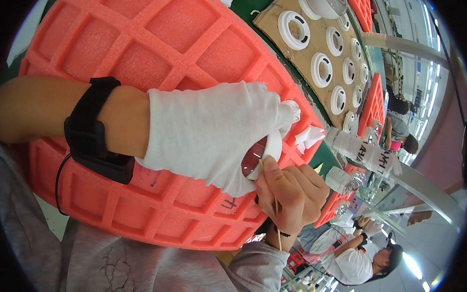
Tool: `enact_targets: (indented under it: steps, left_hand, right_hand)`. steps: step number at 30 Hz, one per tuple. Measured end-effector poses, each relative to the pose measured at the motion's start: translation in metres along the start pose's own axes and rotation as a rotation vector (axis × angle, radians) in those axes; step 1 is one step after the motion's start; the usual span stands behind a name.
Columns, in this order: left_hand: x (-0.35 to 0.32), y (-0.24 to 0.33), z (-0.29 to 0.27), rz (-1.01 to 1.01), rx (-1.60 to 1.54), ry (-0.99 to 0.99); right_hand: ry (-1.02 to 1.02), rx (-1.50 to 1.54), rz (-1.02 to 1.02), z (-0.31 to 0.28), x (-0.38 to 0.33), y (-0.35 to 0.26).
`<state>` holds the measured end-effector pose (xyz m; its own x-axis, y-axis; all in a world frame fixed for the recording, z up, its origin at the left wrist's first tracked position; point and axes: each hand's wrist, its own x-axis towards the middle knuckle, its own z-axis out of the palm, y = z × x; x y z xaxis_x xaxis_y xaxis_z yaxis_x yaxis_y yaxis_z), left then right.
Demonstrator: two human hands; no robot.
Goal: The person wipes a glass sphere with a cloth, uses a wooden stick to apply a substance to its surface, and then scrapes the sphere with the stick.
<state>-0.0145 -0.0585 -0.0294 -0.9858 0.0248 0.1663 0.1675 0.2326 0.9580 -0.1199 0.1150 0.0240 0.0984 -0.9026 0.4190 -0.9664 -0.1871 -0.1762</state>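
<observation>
My left hand point(218, 130), in a white cloth glove, is closed around a small round part with a white rim point(274, 146) and a glossy dark red face point(254, 158). Bare, my right hand point(293, 192) pinches a thin wooden stick point(278, 237), whose upper end is at the edge of the red face. The stick's tip is too small to make out. Beneath both hands lies a large red foam tray point(182, 21) with square pockets. Crumpled white tissue point(309, 137) rests on the tray beside my gloved fingers.
Beyond the tray, a cardboard sheet point(311, 48) carries several white rings point(294, 29). A taped metal pole point(367, 156) crosses at the right, near a clear plastic bottle point(340, 179). A person in a white shirt point(350, 261) works at the lower right.
</observation>
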Motion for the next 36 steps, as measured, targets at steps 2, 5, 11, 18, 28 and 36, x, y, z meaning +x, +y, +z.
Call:
enact_targets:
  steps: [2,5,11,18,28,36]
  left_hand:
    - [0.002,0.000,-0.001,0.045,0.021,0.049]
    - [0.004,-0.001,-0.008,0.116,0.084,-0.023]
    - [0.007,0.000,-0.013,0.122,0.044,-0.076]
    - [0.013,-0.006,-0.007,0.181,0.051,-0.070]
    - [0.010,-0.004,-0.008,0.158,0.036,-0.035]
    - [0.009,-0.004,-0.006,0.178,0.095,-0.029]
  right_hand:
    - [0.000,0.001,-0.005,-0.001,0.000,0.003]
    - [0.025,0.074,0.009,-0.001,-0.001,0.006]
    - [0.128,0.226,0.021,0.004,-0.001,0.015]
    - [0.023,0.301,-0.017,0.001,-0.001,0.021]
    - [0.023,0.335,-0.018,0.005,0.003,0.023]
    - [0.035,0.451,0.021,0.006,0.003,0.027]
